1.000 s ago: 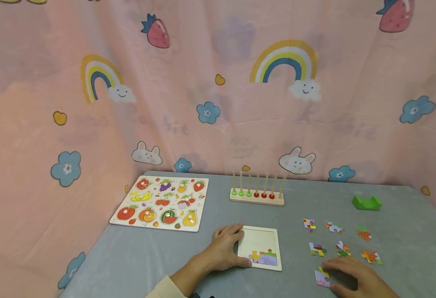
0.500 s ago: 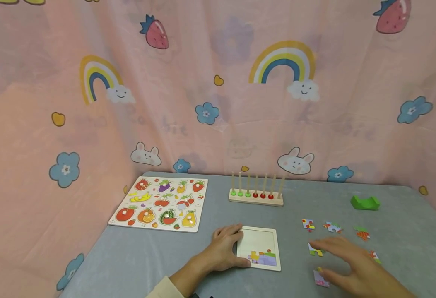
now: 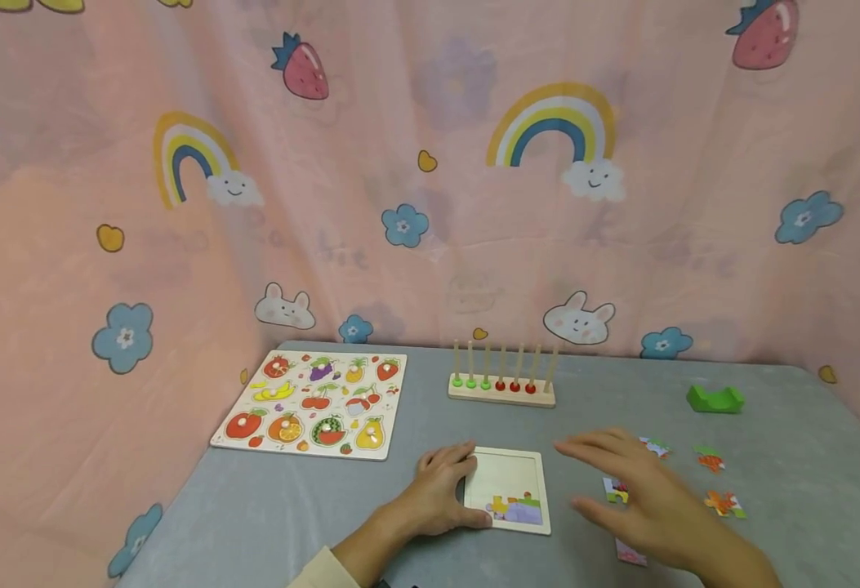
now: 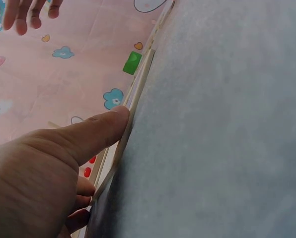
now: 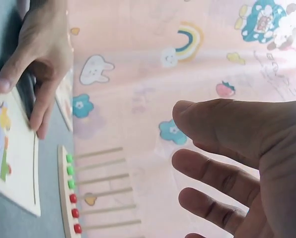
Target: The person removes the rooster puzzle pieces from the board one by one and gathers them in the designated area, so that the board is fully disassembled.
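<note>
My left hand (image 3: 443,492) grips the left side of a square wooden puzzle tray (image 3: 545,490), thumb at its near edge and fingers at its far left corner. Joined jigsaw pieces (image 3: 521,511) fill the near right part of the tray. To the right of it, my right hand (image 3: 639,494) is in the air above the loose pieces, thumb and fingers apart; the right wrist view shows nothing between them. Loose pieces around and below it include an orange one (image 3: 725,503), a red-striped one (image 3: 710,461) and a pink-lilac one (image 3: 630,553). The right hand hides others.
A fruit knob puzzle board (image 3: 315,404) lies at the back left. Behind the tray stands a wooden peg rack (image 3: 501,392) with green and red beads. A green curved block (image 3: 715,399) sits at the back right. A pink printed curtain (image 3: 430,269) hangs behind the table.
My right hand has left the pink-lilac piece, lifted, and moved left toward the tray, its thumb and fingers spread. The left hand has stayed on the tray.
</note>
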`<state>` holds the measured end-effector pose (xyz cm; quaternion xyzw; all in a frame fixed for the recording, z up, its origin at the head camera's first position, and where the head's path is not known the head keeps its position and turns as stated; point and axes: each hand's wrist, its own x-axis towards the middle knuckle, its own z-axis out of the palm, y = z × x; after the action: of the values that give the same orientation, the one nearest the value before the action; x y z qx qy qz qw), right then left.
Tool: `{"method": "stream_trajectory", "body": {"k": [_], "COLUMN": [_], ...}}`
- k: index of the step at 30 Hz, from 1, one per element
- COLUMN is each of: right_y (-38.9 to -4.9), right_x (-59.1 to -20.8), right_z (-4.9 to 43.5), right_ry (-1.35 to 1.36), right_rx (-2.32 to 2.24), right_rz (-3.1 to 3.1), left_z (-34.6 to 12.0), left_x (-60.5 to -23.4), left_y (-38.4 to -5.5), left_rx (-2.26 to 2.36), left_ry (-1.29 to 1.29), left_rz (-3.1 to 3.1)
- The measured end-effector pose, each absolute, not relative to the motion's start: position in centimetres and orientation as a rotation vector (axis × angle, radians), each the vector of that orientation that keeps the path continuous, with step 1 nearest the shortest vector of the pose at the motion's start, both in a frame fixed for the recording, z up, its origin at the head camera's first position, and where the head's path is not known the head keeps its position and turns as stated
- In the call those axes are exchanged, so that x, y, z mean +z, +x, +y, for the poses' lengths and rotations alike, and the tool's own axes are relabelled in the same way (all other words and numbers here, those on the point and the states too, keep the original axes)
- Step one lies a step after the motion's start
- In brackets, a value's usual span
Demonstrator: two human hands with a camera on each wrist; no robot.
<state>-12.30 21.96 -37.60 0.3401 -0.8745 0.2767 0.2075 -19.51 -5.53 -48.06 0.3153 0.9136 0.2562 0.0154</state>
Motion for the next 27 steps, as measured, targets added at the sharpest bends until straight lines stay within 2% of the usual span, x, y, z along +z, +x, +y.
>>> {"method": "stream_trajectory", "body": {"k": [10,27], "right_y": [-14.0,-15.5], "right_x": [-39.0,-45.3], "right_z": [18.9,16.8], "right_ry": [1.065,0.943], "right_rx": [0.878,1.019], "right_rz": [-2.281,-2.398], "left_z": [-5.6,-5.5], "left_x": [-48.2,-47.9], "left_y": [-19.5,-19.3], "left_rx": [0.794,0.799], "left_ry": [0.980,0.964], "left_rz": [2.856,2.845]}}
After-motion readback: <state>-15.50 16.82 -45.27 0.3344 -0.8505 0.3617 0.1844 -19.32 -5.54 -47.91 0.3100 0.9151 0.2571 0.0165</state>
